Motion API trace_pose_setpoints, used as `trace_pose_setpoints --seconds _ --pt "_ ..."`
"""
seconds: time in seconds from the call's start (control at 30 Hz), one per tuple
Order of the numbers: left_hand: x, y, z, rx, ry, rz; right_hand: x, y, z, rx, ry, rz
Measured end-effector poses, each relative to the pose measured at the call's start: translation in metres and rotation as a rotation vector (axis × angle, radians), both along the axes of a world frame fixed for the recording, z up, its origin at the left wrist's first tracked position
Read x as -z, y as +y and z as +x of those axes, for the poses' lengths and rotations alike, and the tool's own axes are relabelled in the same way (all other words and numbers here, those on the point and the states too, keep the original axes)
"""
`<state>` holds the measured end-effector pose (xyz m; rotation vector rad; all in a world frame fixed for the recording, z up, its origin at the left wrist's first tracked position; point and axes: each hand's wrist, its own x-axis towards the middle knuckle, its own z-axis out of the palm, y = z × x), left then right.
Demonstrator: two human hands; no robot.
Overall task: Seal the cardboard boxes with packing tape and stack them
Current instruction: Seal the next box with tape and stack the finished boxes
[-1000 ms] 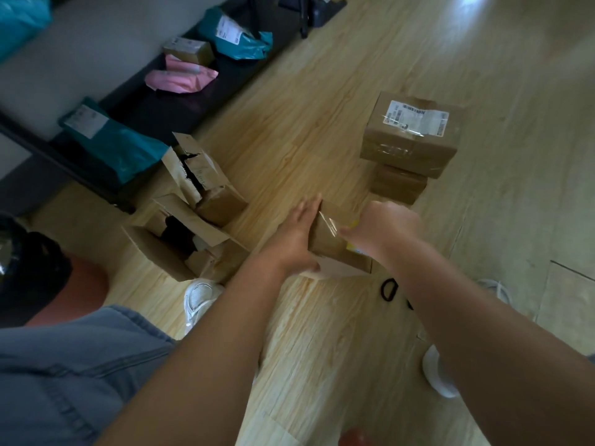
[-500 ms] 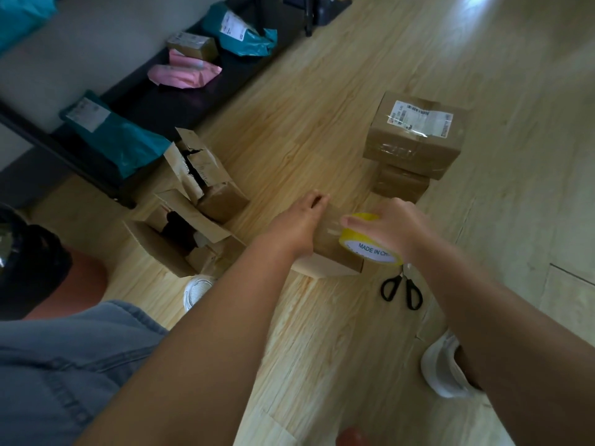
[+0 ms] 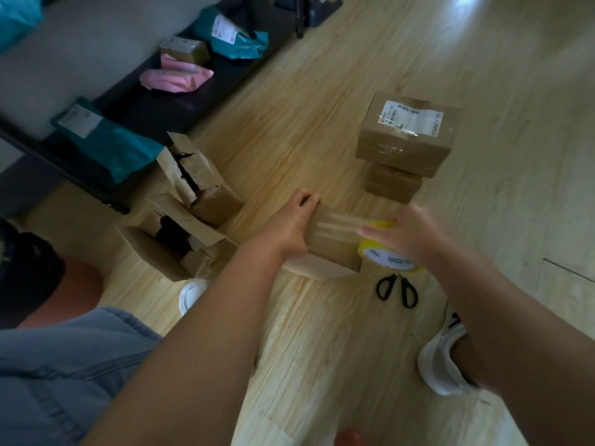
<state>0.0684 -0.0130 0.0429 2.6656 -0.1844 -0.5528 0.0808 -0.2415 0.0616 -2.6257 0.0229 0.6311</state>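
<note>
On floor (image 3: 289, 123), well off its edges, head view: small cardboard box (image 3: 331, 249) sits btwn both hands. Left hand (image 3: 286, 226) curls over its far-left edge, pinning it. Right hand (image 3: 409, 233) grips tape roll (image 3: 383, 255) at box's right end, w/ strip stretched across top. Box prob. light, stiff, slides easily, so hold by edges. Tape thin, sticky. Sealed stack (image 3: 405, 140) stands beyond, apart.

On the wooden floor (image 3: 289, 107) a cardboard box (image 3: 331, 246) lies between both hands. The left hand (image 3: 288, 228) grips its left end, fingers curled over the far edge. The right hand (image 3: 410, 235) holds a yellow tape roll (image 3: 384, 257) at the box's right end, and a clear strip of tape (image 3: 338, 222) runs across the top. Black scissors (image 3: 397, 289) lie just near of the roll. Farther right, two sealed boxes (image 3: 404, 149) are stacked; two open boxes (image 3: 196, 201) sit to the left.
</note>
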Motion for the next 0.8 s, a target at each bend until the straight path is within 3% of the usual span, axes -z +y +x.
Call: trace_pose_setpoints --seconds 0.1,0.33,0.8 --pt "0.005 0.001 -0.004 -0.027 0.019 -0.029 0.002 -0.016 -0.006 0.118 -0.009 0.259" --pt "0.015 0.008 -0.008 -0.083 0.126 -0.095 0.010 -0.023 -0.009 -0.054 -0.048 -0.116" --pt "0.035 0.021 -0.021 -0.118 0.088 -0.049 0.044 0.004 -0.011 0.000 -0.029 -0.202"
